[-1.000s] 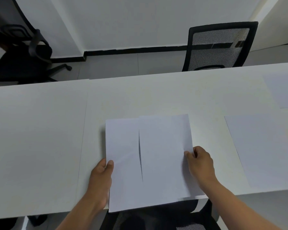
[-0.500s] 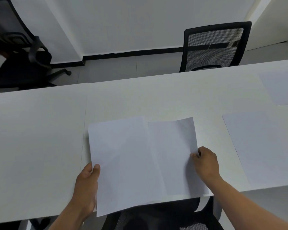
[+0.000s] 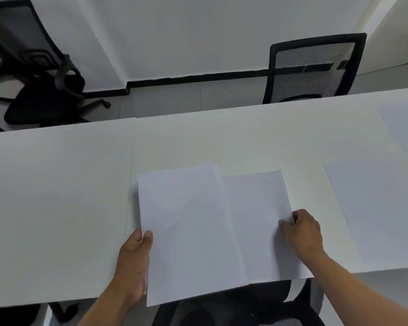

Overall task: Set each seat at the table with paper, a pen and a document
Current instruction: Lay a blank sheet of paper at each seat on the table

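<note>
At six o'clock on the desk (image 3: 57, 208) two white sheets overlap. The left sheet (image 3: 186, 231) lies on top, its near edge hanging past the desk rim; the right sheet (image 3: 257, 220) shows from under it toward three o'clock. The left hand (image 3: 133, 260) pinches the left sheet at its eight o'clock edge, thumb on top, the other fingers hidden beneath. The right hand (image 3: 304, 234) pinches the right sheet at its three o'clock edge with curled fingers. Holding opposite outer edges looks like a way to draw the two apart sideways, so that each can serve a seat on its own; paper this thin probably clings and has to be slid rather than lifted.

Two more sheets already lie on the desk: a near sheet (image 3: 375, 208) at three o'clock and a far sheet (image 3: 403, 125) at two o'clock, both cut off by the frame. They seem set for seats on that side, so the paper step appears partly done.

No pen is in view, and I cannot tell whether any sheet is a printed document, since every face reads blank. A mesh chair (image 3: 313, 69) stands across the desk at one o'clock, another chair (image 3: 40, 90) stands back at ten o'clock, and a third chair (image 3: 233, 309) is tucked under the near rim, mostly hidden by the papers. The desk's left half carries nothing visible.
</note>
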